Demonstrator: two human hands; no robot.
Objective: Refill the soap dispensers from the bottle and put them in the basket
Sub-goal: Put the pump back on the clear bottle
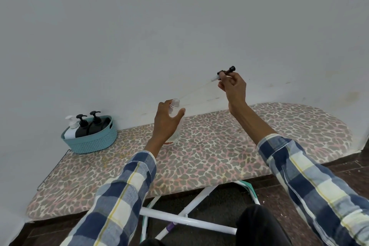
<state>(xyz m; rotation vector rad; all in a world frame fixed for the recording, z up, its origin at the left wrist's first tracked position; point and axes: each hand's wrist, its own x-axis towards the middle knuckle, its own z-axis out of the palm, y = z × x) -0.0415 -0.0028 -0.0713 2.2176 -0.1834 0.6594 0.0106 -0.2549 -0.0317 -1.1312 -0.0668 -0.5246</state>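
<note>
Pump (225, 72) in right hand (232, 88) tilts, tube pointing down-left.

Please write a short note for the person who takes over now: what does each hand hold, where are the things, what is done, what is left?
Left hand: holds the clear dispenser bottle upright on the ironing board, neck open.
Right hand: holds the black pump head raised, its tube toward the bottle.
Done: three dispensers stand in the teal basket.
Left: put the pump back, then place this bottle in the basket. Fill level: cannot tell.

Leopard-print ironing board (199, 156) w/ white legs (187, 219) against plain white wall (139, 26); dark tiled floor (339, 171) below.
</note>
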